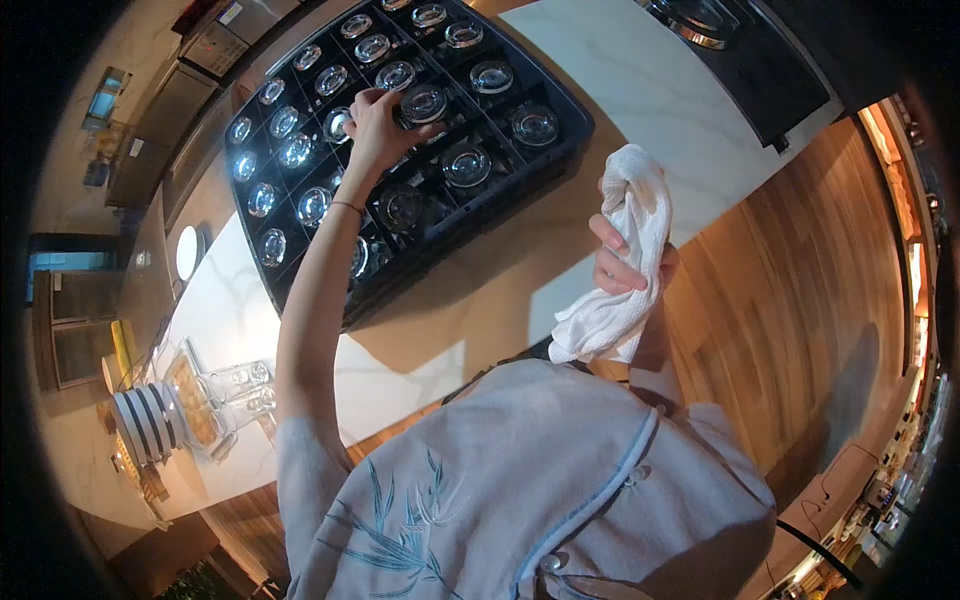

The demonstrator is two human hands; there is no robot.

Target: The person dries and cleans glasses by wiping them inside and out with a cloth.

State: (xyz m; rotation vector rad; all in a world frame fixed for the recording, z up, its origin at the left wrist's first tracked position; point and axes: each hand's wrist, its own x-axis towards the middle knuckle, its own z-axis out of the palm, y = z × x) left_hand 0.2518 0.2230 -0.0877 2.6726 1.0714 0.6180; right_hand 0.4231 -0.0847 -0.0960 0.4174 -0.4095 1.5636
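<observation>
My left hand point(380, 130) reaches into a black divided glass rack point(480, 205). Its thumb and fingers are curled around the rim of an upturned glass point(425, 102) standing in one compartment; part of the grip is hidden. Several more clear glasses, such as one glass point(466, 164) nearer to me, stand base up in the other compartments. On the right, my right hand point(625, 262) is closed around a bunched white cloth point(640, 200), held up off the counter with its loose end hanging down.
The rack rests on a white marbled counter point(590, 50). To the left stand a stack of dark-and-white dishes point(145, 425) and clear glassware point(240, 385). A black appliance point(750, 75) is at the back right. Wooden floor point(770, 290) lies beyond the counter's right edge.
</observation>
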